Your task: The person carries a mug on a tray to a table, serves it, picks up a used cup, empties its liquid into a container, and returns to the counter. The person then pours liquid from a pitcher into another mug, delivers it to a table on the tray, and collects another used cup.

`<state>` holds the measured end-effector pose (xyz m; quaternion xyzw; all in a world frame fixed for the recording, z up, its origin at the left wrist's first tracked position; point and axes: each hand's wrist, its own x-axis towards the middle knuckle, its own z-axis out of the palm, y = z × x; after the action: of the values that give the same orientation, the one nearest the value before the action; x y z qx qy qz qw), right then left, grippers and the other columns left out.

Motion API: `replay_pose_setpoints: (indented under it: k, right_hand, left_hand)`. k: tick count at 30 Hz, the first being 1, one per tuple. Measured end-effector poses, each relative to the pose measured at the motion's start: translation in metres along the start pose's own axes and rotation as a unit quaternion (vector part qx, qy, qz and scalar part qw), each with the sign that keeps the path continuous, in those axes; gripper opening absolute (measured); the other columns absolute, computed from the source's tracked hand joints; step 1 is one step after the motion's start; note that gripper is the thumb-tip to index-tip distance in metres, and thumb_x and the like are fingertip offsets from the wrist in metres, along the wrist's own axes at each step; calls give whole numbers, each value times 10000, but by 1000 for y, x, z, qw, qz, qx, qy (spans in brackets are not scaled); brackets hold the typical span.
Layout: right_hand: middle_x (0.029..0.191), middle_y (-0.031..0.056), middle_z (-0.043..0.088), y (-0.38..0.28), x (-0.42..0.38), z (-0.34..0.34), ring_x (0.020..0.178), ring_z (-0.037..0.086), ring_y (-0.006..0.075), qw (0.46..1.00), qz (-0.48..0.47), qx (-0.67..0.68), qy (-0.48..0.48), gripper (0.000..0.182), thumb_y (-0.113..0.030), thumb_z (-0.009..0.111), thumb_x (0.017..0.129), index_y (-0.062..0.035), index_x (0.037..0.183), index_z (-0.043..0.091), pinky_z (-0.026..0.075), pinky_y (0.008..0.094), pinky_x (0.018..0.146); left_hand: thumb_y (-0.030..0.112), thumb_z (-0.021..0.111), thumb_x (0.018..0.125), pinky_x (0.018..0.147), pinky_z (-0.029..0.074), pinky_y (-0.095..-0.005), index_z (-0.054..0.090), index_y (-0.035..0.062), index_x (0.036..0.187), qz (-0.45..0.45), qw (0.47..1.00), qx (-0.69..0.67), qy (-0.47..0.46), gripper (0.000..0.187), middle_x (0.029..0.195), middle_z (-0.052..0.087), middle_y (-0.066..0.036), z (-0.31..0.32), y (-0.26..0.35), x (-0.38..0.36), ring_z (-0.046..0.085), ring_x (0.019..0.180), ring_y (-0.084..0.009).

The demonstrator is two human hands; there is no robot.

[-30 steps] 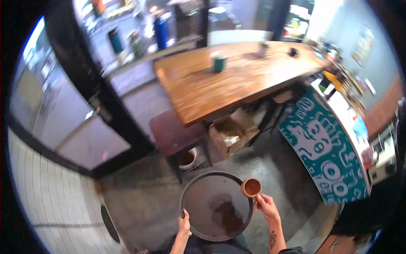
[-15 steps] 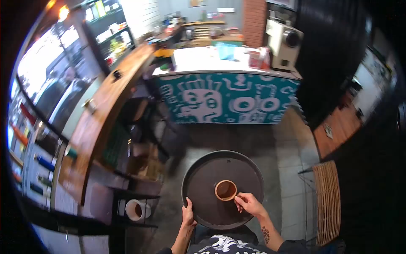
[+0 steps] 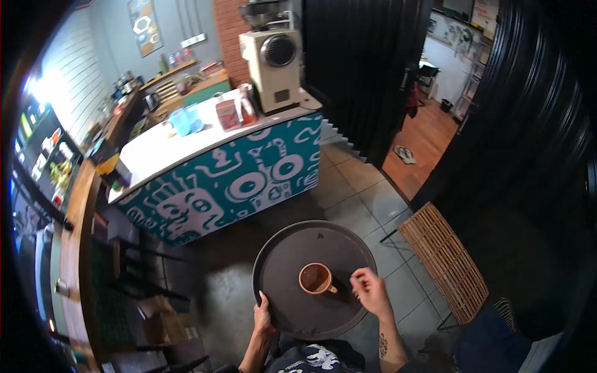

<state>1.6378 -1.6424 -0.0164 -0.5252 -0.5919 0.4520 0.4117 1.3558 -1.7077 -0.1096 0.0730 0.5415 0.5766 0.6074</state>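
Note:
A round dark tray (image 3: 286, 248) is held in front of my body. My left hand (image 3: 263, 316) grips its left rim, thumb on top. An orange-brown cup (image 3: 315, 278) stands upright near the tray's middle, its handle pointing to the lower right; what lies inside it I cannot make out clearly. My right hand (image 3: 371, 291) hovers over the right edge of the tray, apart from the cup, with its fingers curled and nothing visible in them.
Ahead stands a white-topped counter (image 3: 214, 137) with a teal painted front, bearing a cream machine (image 3: 270, 68) and blue items (image 3: 185, 120). A wooden bar (image 3: 74, 248) runs along the left. A slatted bench (image 3: 444, 264) stands at right, near an open doorway.
My right hand has let go of the cup's handle and moved right. The view has turned right, bringing the doorway and bench further in.

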Motion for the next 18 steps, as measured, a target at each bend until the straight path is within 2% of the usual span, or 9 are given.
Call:
replay_pose_setpoints:
  k: [1, 4, 5, 6, 8, 9, 14, 17, 18]
  right_hand:
    - [726, 78, 612, 5, 22, -19, 633, 599, 134, 996, -41, -47, 66, 170, -162, 637, 898, -15, 947, 570, 464, 270, 567]
    - [942, 119, 599, 28, 93, -72, 858, 594, 183, 947, -134, -188, 223, 164, -151, 635, 892, -18, 972, 584, 472, 320, 710]
    - [1075, 144, 587, 44, 114, -88, 994, 574, 221, 956, -68, -196, 207, 273, -232, 585, 933, -21, 1106, 570, 472, 355, 793]
    - [1075, 144, 587, 50, 133, -99, 994, 574, 221, 955, -61, -200, 212, 273, -232, 585, 933, -21, 1106, 570, 472, 355, 793]
    - [1124, 81, 569, 80, 177, -119, 1042, 523, 153, 982, 76, -23, 170, 360, -275, 514, 980, -1, 1213, 518, 427, 310, 882]
    - [1118, 65, 561, 113, 198, -131, 1092, 488, 151, 983, 84, 57, 150, 462, -358, 434, 1006, -7, 1306, 458, 355, 309, 976]
    - [1334, 97, 450, 70, 280, -149, 1257, 384, 180, 983, 107, 94, 120, 547, -433, 439, 991, -37, 1367, 416, 271, 318, 1063]
    - [1497, 203, 268, 106, 332, -159, 1393, 252, 303, 949, 222, 21, 224, 798, -543, 479, 931, 50, 1428, 284, 211, 394, 1130]
    - [1497, 203, 268, 111, 353, -166, 1393, 252, 303, 950, 221, 23, 221, 798, -543, 479, 931, 50, 1428, 284, 211, 394, 1130]
  left_hand:
    - [511, 463, 950, 892, 505, -454, 368, -34, 1343, -15, 999, 19, 21, 679, 1259, 519, -203, 13, -1, 26, 570, 1085, -308]
    - [493, 457, 959, 885, 509, -444, 398, -35, 1325, -16, 999, 35, -18, 645, 1229, 543, -196, 80, 13, 84, 585, 1061, -298]
    - [493, 457, 959, 885, 509, -444, 398, -35, 1325, -20, 999, 39, -25, 645, 1229, 543, -196, 103, 21, 104, 585, 1061, -298]
    - [489, 454, 961, 880, 511, -440, 416, -36, 1312, -30, 997, 44, -48, 633, 1210, 558, -192, 123, 31, 118, 591, 1051, -295]
    - [485, 451, 964, 876, 513, -435, 435, -38, 1298, -37, 995, 51, -72, 621, 1191, 572, -187, 166, 43, 151, 598, 1041, -293]
    - [485, 452, 964, 869, 515, -432, 448, -41, 1288, -40, 995, 59, -71, 618, 1178, 579, -184, 189, 52, 167, 601, 1033, -289]
    - [444, 480, 967, 787, 540, -393, 525, -46, 1188, -47, 990, 124, -46, 539, 1039, 624, -138, 271, 91, 222, 632, 901, -238]
    - [428, 485, 969, 752, 541, -373, 547, -44, 1146, -29, 992, 103, -65, 508, 988, 630, -119, 308, 97, 273, 633, 860, -221]
    - [426, 486, 970, 747, 539, -368, 550, -43, 1141, -20, 991, 111, -68, 504, 986, 629, -119, 323, 101, 288, 631, 861, -217]
